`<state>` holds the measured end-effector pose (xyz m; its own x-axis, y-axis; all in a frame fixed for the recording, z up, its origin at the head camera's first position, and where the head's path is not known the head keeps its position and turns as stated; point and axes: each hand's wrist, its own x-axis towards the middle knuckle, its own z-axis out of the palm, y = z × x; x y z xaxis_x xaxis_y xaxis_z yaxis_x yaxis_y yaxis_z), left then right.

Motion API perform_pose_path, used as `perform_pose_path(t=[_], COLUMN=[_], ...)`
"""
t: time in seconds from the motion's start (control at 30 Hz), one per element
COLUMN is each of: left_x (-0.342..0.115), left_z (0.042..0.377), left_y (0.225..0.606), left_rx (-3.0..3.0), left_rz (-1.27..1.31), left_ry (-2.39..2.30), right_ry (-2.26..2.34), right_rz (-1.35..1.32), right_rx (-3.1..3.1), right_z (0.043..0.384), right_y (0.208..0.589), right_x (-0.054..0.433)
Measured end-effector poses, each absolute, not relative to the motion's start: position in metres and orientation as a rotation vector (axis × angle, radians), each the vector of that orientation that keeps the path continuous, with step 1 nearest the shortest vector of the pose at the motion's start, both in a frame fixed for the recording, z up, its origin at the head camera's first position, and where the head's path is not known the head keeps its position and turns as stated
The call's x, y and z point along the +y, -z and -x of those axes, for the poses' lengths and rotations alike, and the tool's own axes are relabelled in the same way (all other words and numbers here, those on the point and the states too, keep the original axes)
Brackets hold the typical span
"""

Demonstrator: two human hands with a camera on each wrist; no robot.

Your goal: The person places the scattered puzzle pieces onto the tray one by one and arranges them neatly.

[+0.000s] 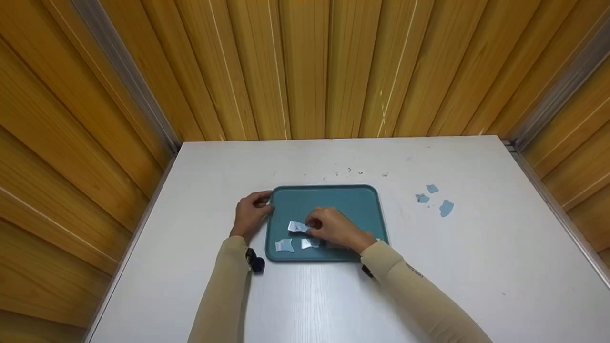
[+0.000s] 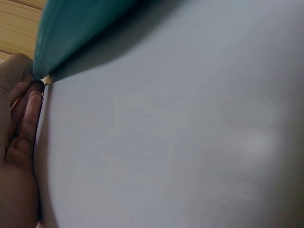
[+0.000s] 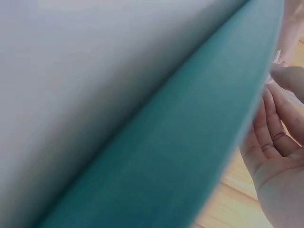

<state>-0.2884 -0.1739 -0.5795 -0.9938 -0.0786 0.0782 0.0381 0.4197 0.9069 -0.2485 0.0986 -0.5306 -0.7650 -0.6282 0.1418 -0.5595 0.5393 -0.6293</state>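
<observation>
A teal tray (image 1: 329, 195) lies on the white table. At its left edge my left hand (image 1: 250, 214) holds the rim between thumb and fingers; the left wrist view shows the fingertips right at the tray's edge. Over the tray, my right hand (image 1: 336, 228) pinches a shiny pale blue scrap (image 1: 296, 226) between thumb and fingers. Below it, along the tray's near side, lie a scrap with a curved edge (image 1: 285, 246) and a glossy scrap (image 1: 310, 243). My right hand and wrist partly hide more scraps there. Most of the right wrist view is tray wall.
Right of the tray, on the white table (image 1: 476, 267), lie a small square scrap (image 1: 432, 188), a jagged scrap (image 1: 422, 198) and a larger curved scrap (image 1: 446, 208). Tiny crumbs dot the table behind the tray. A wood-patterned wall (image 1: 305, 71) stands at the back.
</observation>
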Motion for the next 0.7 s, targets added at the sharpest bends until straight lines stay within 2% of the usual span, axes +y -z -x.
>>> perform_pose_path(t=[0.23, 0.7], left_x=[-0.174, -0.172], left_z=[0.287, 0.287], left_y=[0.578, 0.577], left_rx=[-2.548, -2.558], left_rz=[-0.076, -0.090], left_ry=[1.673, 1.694], right_ry=[1.002, 0.965], right_rz=[1.086, 1.024], right_rx=[2.663, 2.670], right_z=[0.246, 0.250], right_y=[0.531, 0.530], right_x=[0.084, 0.069])
